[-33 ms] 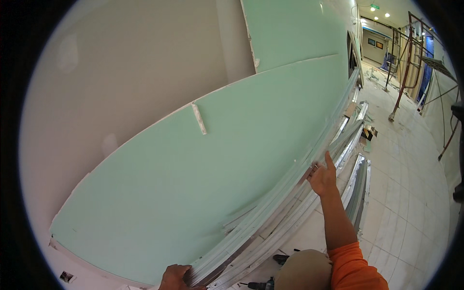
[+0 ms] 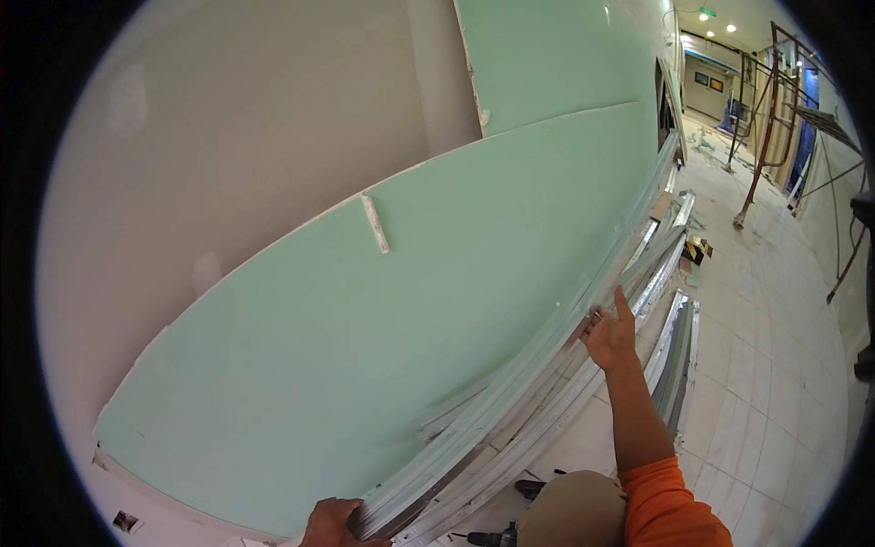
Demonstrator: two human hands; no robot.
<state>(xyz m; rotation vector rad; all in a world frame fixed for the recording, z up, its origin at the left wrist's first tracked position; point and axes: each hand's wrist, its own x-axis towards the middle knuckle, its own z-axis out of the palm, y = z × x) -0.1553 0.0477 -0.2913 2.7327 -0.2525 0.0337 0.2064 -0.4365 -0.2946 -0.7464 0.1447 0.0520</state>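
Observation:
Long thin metal studs (image 2: 497,387) lie bundled side by side, running from the lower middle up toward the far right along the foot of a green drywall sheet (image 2: 365,337). At the near end of the bundle my left hand (image 2: 330,524) is closed around the studs' ends; part of it is cut off by the lower edge. Farther along, my right hand (image 2: 611,339) has its fingers curled onto the outer edge of the same studs, with the thumb sticking up. Its fingertips are partly hidden.
More metal channels (image 2: 674,356) lie on the tiled floor (image 2: 756,365) to the right. Near my knee (image 2: 572,510) is a cordless drill (image 2: 492,536). A scaffold frame (image 2: 761,137) stands at the far right. A small strip (image 2: 375,224) rests against the drywall sheet.

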